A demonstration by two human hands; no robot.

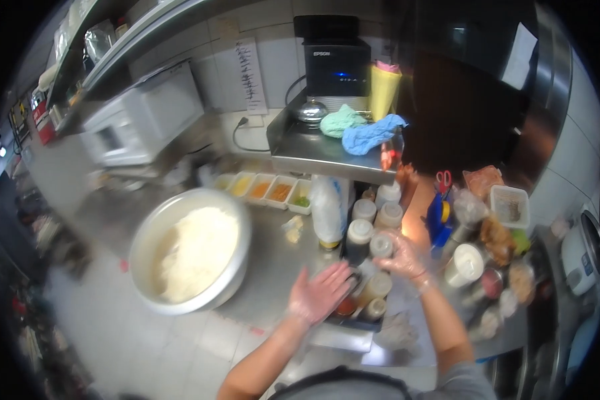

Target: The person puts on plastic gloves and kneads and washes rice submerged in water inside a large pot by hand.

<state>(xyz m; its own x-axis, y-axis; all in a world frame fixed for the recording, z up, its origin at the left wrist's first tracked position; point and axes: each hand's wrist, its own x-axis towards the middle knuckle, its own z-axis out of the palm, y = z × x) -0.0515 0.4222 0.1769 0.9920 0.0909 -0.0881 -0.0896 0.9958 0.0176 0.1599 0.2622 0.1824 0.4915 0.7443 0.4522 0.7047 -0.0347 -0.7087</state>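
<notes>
My left hand (pixel 320 292) is turned palm up with its fingers stretched out, and nothing lies on it. It hovers at the left edge of a group of bottles. My right hand (pixel 401 257) has its fingers curled round a squeeze bottle (pixel 381 245) with a pale top. Both hands seem to wear thin clear gloves. Close by stand another white-topped bottle (pixel 360 232) and a bottle with a cream-coloured top (pixel 379 285). The lower bodies of these bottles are mostly hidden. A white plastic-wrapped bottle (pixel 328 212) stands just beyond my left hand.
A large metal bowl (pixel 139 250) of white rice sits on the left of the steel counter. Behind it runs a row of small topping containers (pixel 280 193). Blue and green cloths lie on a raised shelf (pixel 300 148) below an Epson printer (pixel 337 70). Scissors (pixel 443 180) and a white tub (pixel 465 265) are at right.
</notes>
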